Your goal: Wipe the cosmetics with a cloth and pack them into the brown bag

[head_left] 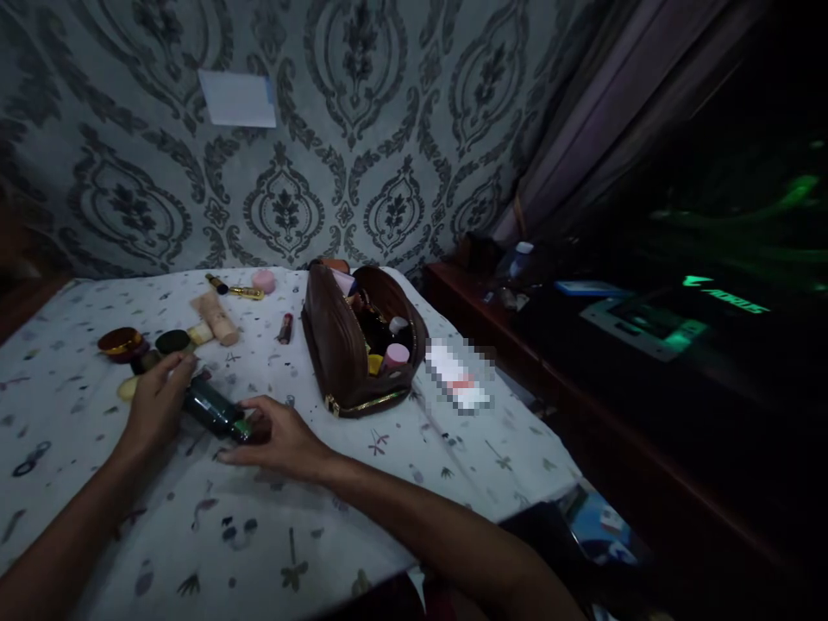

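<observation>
A dark, shiny bottle (210,408) lies tilted between my two hands, above the patterned white cloth. My left hand (160,392) is closed around its upper left end. At the lower right end, the fingers of my right hand (275,438) grip the bottle's narrower part. To the right of my hands stands a brown cosmetic bag (336,345), unzipped, with a pink-capped item (396,355) and other items inside. Just beyond my left hand are a dark round lid (172,341) and an amber jar (121,341).
Beige tubes (215,317), gold tubes (246,293), a pink jar (264,280) and a small red tube (285,328) lie behind my hands. A blurred white item (458,375) is right of the bag. A dark surface adjoins on the right.
</observation>
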A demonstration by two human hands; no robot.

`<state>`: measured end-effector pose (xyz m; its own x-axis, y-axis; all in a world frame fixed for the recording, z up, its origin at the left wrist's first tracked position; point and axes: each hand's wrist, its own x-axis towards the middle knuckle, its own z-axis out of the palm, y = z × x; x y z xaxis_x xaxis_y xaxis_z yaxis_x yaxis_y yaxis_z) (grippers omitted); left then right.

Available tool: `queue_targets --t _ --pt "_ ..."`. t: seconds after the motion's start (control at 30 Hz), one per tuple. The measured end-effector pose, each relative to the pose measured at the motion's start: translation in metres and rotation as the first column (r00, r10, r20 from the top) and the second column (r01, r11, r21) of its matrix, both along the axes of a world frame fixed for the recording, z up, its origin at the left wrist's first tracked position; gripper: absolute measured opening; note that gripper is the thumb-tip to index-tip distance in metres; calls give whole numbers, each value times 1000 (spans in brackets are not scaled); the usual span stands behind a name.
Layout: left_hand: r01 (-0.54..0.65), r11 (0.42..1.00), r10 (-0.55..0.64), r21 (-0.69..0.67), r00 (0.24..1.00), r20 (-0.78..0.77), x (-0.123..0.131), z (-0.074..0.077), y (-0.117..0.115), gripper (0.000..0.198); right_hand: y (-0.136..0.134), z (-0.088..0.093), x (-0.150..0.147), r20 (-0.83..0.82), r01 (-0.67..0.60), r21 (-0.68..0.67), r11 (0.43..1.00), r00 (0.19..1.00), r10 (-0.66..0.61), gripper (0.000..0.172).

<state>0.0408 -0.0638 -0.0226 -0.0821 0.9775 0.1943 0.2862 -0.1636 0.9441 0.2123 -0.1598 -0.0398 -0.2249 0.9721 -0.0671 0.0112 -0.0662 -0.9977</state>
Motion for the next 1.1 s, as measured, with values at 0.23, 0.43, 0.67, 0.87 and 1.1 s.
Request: queue_targets --t 0.23,0.43,0.67,0.87,1.1 --pt "7 996 4 93 993 -114 3 4 -5 37 -5 0 -1 421 49 323 945 887 -191 27" --pt "54 986 -29 157 987 -160 2 -6 3 33 1 -8 1 323 70 252 965 934 -152 13" --pt "183 970 -97 163 899 -428 -5 -15 4 32 10 -17 2 259 104 198 975 953 -154 16" --pt "266 948 -88 173 744 -662 -11 -19 6 34 11 -19 3 367 147 321 936 891 -266 27" --pt "232 936 84 264 581 -810 -19 -13 -11 37 7 -17 3 523 56 409 911 804 -284 40"
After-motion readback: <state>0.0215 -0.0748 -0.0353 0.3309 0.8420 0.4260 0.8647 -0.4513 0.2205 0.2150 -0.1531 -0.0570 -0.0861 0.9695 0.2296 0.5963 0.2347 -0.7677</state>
